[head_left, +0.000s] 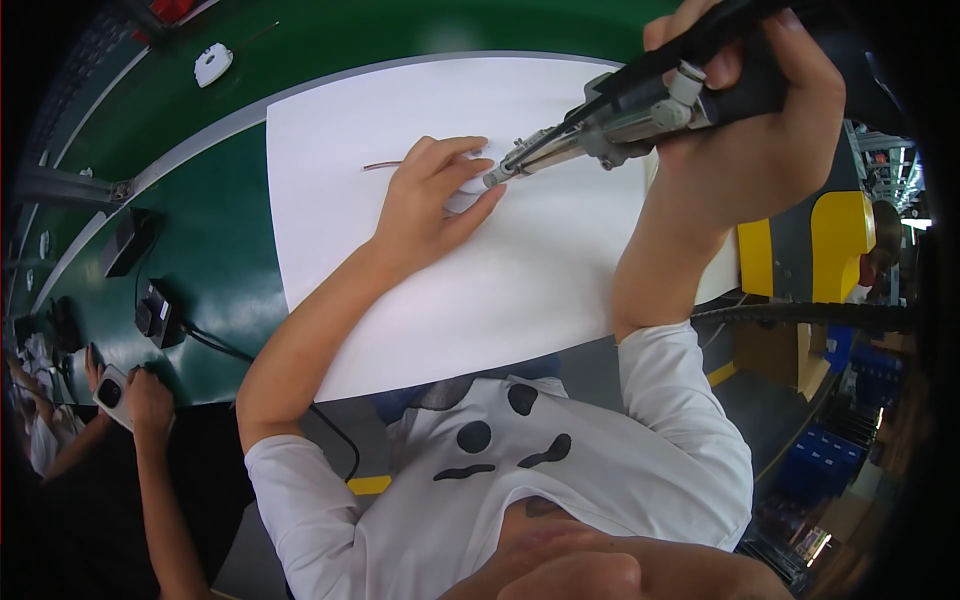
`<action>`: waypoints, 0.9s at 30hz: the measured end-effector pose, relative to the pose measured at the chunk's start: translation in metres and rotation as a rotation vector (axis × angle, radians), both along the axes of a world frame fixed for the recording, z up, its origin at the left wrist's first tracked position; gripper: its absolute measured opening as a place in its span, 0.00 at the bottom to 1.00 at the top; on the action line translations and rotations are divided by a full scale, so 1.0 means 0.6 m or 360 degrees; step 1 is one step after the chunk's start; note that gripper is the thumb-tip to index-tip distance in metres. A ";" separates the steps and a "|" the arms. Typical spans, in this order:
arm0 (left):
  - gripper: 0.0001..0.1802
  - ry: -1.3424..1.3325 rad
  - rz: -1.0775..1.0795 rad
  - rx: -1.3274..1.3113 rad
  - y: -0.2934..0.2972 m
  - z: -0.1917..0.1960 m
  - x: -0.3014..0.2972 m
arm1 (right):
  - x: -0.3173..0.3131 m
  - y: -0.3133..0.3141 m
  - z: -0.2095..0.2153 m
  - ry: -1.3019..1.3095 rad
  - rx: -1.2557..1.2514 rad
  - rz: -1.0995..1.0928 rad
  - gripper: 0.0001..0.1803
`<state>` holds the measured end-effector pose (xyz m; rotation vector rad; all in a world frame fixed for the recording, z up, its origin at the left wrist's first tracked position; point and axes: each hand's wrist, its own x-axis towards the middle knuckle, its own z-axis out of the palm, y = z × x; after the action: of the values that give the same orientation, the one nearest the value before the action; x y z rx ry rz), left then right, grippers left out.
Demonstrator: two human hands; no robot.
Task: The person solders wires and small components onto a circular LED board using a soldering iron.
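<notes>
The power screwdriver (640,110) is a long tool with a dark body and a silver metal front section that narrows to a thin tip. It lies slanted, its dark rear end up at two o'clock and its tip pointing down toward eight o'clock, meeting the small white part (468,190) near the middle of the sheet. A black cable runs along its upper side. The white part is small, pale and hard to make out against the white sheet on the bench; it sits flat. A thin brownish wire (382,165) leads away from it toward nine o'clock, lying flat on the sheet.
</notes>
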<state>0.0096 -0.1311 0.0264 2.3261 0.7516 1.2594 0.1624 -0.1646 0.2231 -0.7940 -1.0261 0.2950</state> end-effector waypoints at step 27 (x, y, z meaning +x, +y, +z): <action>0.20 0.0495 -0.0114 0.0535 -0.004 0.010 -0.021 | 0.006 0.008 0.015 -0.0115 0.0030 0.0026 0.13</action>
<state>-0.0030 -0.1337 0.0325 2.8399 0.5766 1.0723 0.1659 -0.1599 0.2321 -0.7843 -1.1020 0.2717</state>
